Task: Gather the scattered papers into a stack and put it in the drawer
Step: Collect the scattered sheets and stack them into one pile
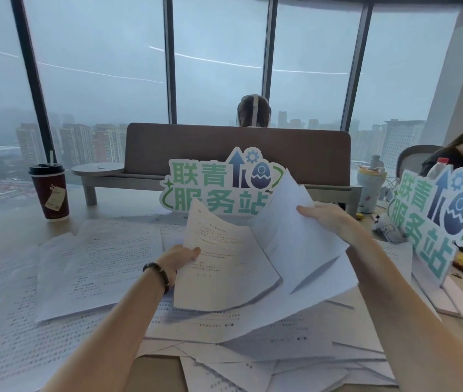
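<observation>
Printed white papers [92, 264] lie scattered over the desk, overlapping in front of me and to the left. My left hand [178, 257], with a dark bead bracelet at the wrist, pinches the left edge of a raised sheet [222, 267]. My right hand [328, 219] grips the upper edge of several lifted sheets [298, 236] that fan down to the right. More loose sheets [281, 360] pile at the near edge. No drawer is in view.
A dark red coffee cup [51, 190] stands at the far left. Two green-lettered signs stand behind the papers: one in the middle [213, 188], one at the right [434, 222]. A brown divider [236, 151] and a bottle [370, 188] stand beyond. People sit behind and right.
</observation>
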### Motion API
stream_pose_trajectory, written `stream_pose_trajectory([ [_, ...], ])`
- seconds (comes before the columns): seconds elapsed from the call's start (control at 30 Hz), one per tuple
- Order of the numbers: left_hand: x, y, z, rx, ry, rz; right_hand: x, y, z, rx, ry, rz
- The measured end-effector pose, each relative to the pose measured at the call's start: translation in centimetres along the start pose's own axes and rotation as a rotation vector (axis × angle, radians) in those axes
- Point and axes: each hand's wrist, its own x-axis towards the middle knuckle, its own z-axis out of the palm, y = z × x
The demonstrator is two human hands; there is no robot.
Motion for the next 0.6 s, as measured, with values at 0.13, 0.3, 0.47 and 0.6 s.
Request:
stream_pose_trajectory([
  [0.13,-0.4,0.1,0.0,0.021,0.022,0.016,-0.5,-3.2,-0.3,-0.063,0.006,-0.049],
  [0.3,-0.5,0.3,0.1,0.029,0.039,0.033,-1.9,-7.3,-0.5,-0.091,0.042,-0.161],
  [0.47,-1.1,0.6,0.1,-0.044,0.021,0.037,-3.6,-9.8,-2.2,0.115,0.105,-0.279],
  [0.6,-1.3,0.6,0.0,-0.1,-0.005,0.082,-4.0,-9.5,-2.3,0.36,0.104,-0.278],
])
